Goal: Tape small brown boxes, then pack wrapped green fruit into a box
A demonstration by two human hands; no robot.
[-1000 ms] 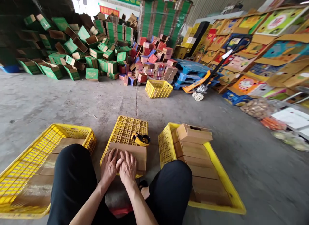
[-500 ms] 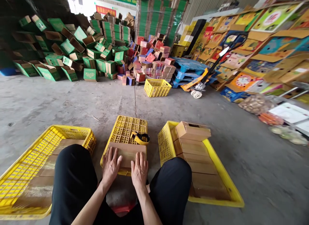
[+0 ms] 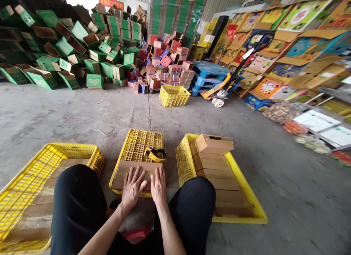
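A small brown cardboard box (image 3: 120, 175) lies across the near end of an upturned yellow crate (image 3: 137, 140). My left hand (image 3: 132, 187) rests flat on the middle of the box's top, fingers spread. At the box's right end, my right hand (image 3: 158, 185) lies with its fingers stretched out and close together. Just beyond the box, a yellow-and-black tape dispenser (image 3: 155, 155) sits on the crate's slatted surface. Both palms cover part of the box's near side.
Yellow crates hold brown boxes on my left (image 3: 94, 152) and right (image 3: 259, 211). One box (image 3: 215, 144) stands atop the right crate's rows. Farther off are a yellow crate (image 3: 174, 96), a pallet jack (image 3: 219, 92), blue pallets (image 3: 208, 70) and piled green cartons (image 3: 94, 80).
My left hand has slid from the box's left end to its middle. My right hand stays near the right end. The whole view has shifted slightly.
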